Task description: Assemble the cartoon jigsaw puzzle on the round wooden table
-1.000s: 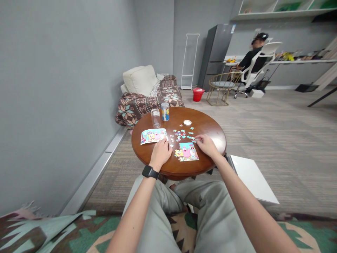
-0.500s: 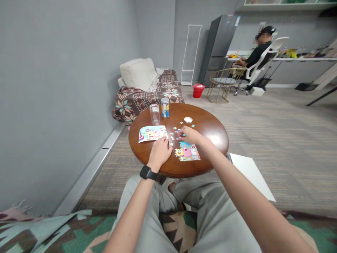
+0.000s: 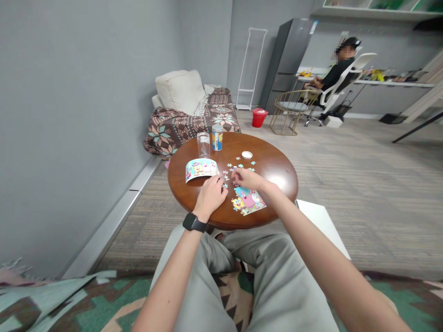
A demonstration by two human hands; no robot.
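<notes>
A partly assembled jigsaw puzzle with cartoon figures lies on the round brown table, tilted slightly. Just beyond it, my right hand is among loose puzzle pieces, its fingers bent and closed together; whatever is under the fingertips is hidden. My left hand rests on the tabletop left of the puzzle, fingers loosely stretched and a little apart. Its fingertips are by the right corner of a printed picture sheet, which bows upward in the middle. Several more pieces lie scattered past my right hand.
At the far side of the table stand a clear glass and a printed can. A round lid lies to their right. Beyond are a blanket-covered sofa, a red bucket and a person seated on a chair.
The puzzle has turned slightly anticlockwise on the table. My right hand's fingers have drawn closer together. The picture sheet arches more, and the view has shifted a little.
</notes>
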